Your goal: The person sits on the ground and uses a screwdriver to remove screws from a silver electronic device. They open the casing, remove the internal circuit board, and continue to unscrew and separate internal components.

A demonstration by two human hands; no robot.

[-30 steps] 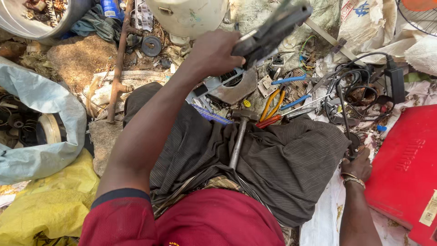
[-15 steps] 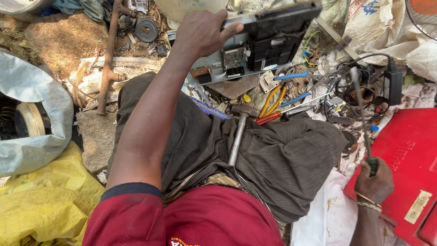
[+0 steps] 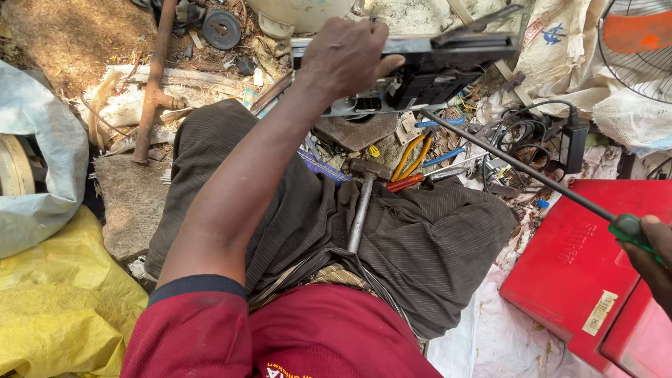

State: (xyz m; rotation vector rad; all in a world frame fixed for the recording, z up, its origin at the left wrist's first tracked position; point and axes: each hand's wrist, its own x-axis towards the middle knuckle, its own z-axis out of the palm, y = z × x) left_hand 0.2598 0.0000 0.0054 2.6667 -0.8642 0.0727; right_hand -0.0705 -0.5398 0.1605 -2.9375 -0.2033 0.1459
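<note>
My left hand (image 3: 348, 57) grips the top edge of a flat metal electronic unit (image 3: 427, 70), held up on edge in front of my knees. My right hand (image 3: 651, 252), at the right border, holds a long screwdriver (image 3: 521, 166) by its green handle. The thin dark shaft slants up to the left, and its tip sits close to the unit's lower right part. A hammer (image 3: 362, 203) lies between my legs on my dark trousers, head away from me. Pliers with yellow and red handles (image 3: 409, 168) lie on the ground beside it.
A red case (image 3: 581, 280) lies at the right, a yellow sack (image 3: 56, 308) and a pale sack (image 3: 35, 168) at the left. A rusty pipe (image 3: 150, 84), cables with a black adapter (image 3: 570, 143), a fan grille (image 3: 640, 42) and scrap litter the ground ahead.
My left hand has turned the unit from tilted to level on edge. My right hand has picked up the screwdriver near the red case and swung its tip up toward the unit.
</note>
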